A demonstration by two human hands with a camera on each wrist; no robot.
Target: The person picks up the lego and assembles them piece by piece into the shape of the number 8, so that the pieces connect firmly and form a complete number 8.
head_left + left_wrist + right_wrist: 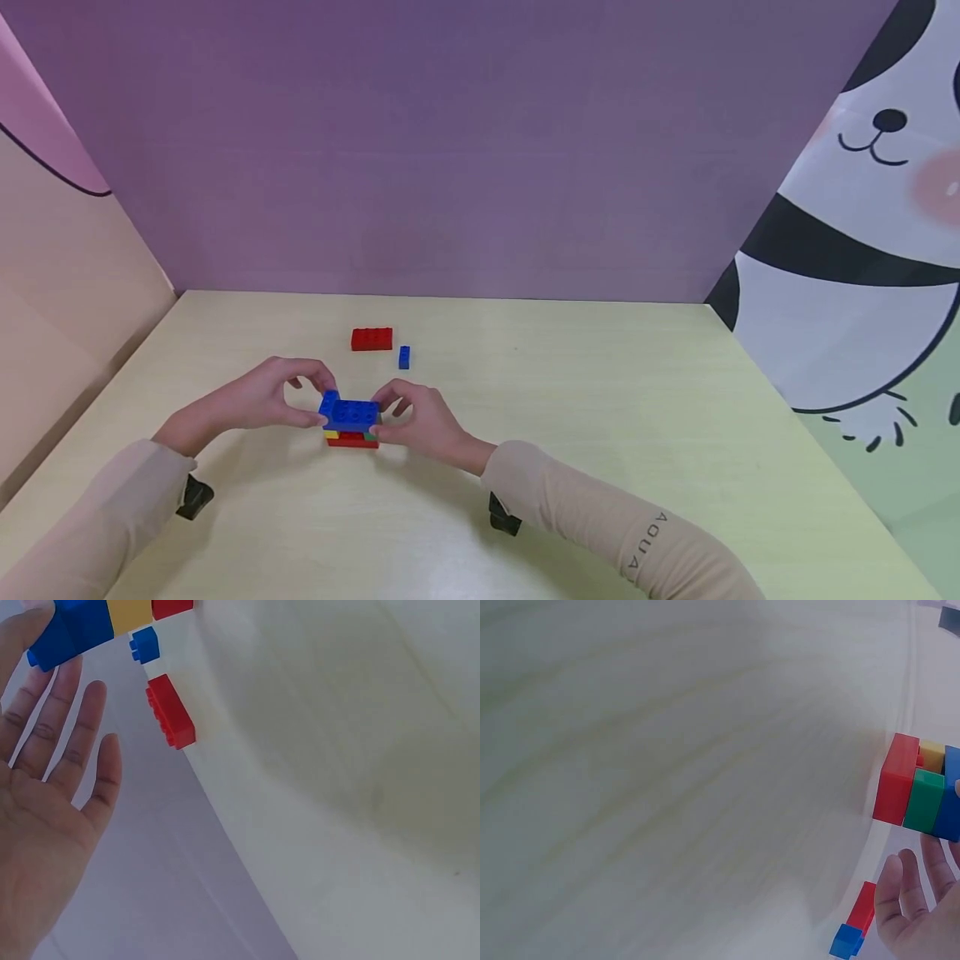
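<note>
A small stack of toy building bricks stands on the table in the head view. Its base is a red brick, with a yellow brick and a green brick above it at opposite ends. A wide blue brick bridges these two. At its left end sits a narrow blue brick, which my left hand pinches between thumb and finger. My right hand pinches the right end of the wide blue brick. The fingertips partly cover both ends.
Behind the stack, a loose red brick and a small blue brick lie on the pale table. A purple wall borders the table's far edge, and side panels flank it left and right.
</note>
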